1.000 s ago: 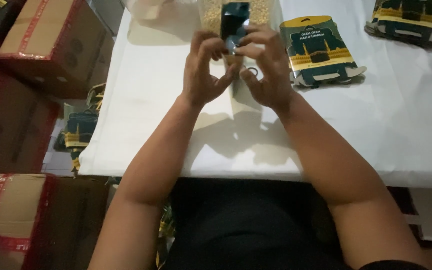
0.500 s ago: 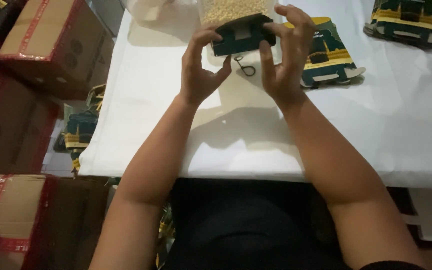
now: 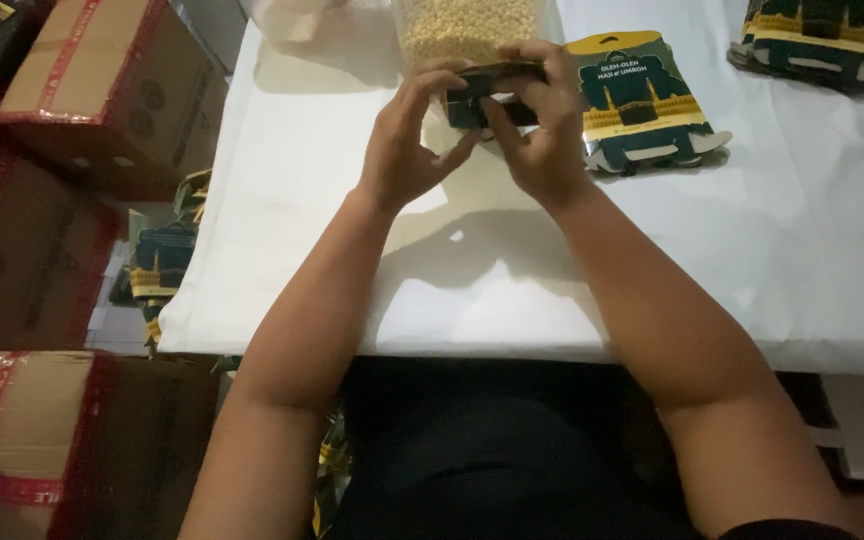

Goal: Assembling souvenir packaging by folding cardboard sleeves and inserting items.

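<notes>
Both hands hold a small dark green folded card box [image 3: 492, 85] just above the white table [image 3: 302, 230]. My left hand [image 3: 407, 140] grips its left end with thumb and fingers. My right hand [image 3: 537, 135] pinches its right end and underside. Right behind the box stands a clear container of pale yellow beans [image 3: 467, 25]. A stack of flat green and gold card box blanks [image 3: 642, 100] lies just right of my right hand.
A second stack of flat blanks [image 3: 817, 40] lies at the table's far right. Brown cardboard cartons with red tape [image 3: 102, 80] stand on the left, another carton [image 3: 42, 440] at lower left. More blanks [image 3: 157, 260] lie between cartons and table.
The box was upright, then turned broadside and lifted; now it is lower and pressed flatter between both hands. The right hand moved left, uncovering the blank stack. A small wire loop is now hidden.
</notes>
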